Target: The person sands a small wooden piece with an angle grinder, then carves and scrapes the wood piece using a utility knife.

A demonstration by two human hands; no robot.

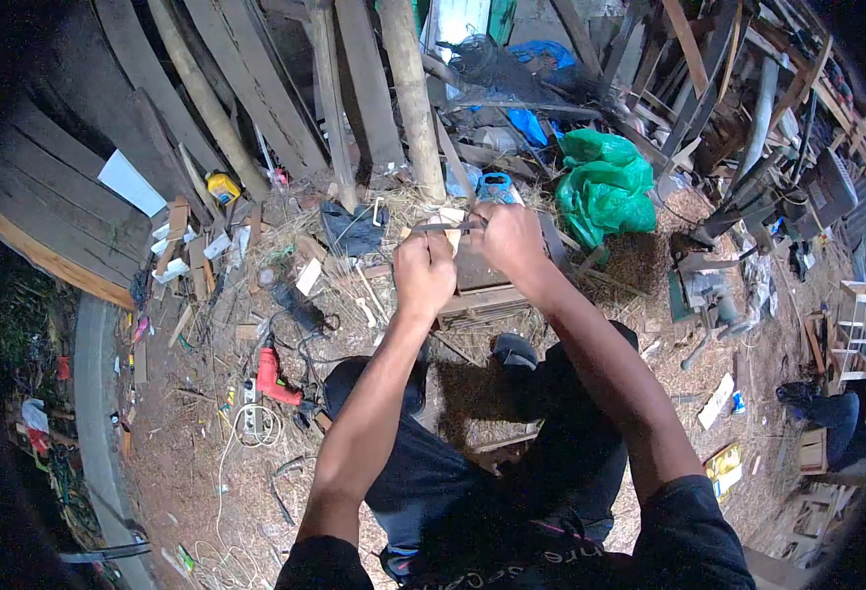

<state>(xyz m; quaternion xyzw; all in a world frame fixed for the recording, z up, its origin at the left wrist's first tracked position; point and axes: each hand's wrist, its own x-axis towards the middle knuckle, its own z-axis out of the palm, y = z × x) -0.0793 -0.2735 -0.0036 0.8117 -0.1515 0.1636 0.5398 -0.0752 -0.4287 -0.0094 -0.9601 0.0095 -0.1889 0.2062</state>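
Out in front of me, a thin dark flat strip (pixel 447 226), like a file or blade, spans the gap between my hands. My right hand (pixel 511 238) is closed around its right end. At the other end, my left hand (pixel 425 270) is closed, with the strip at its fingertips and a pale piece of wood (pixel 454 239) beside it. Both hands are over a low wooden stand (pixel 482 298) with a dark top. Just beyond my right hand is a blue object (pixel 495 183), partly hidden.
A red power drill (pixel 275 379) lies at left beside a white power strip (pixel 250 421) and cables. Green plastic (pixel 605 187) lies at right, near a bench vise (pixel 703 295). Planks (pixel 256 88) lean behind. Another person's leg (pixel 841 423) shows far right.
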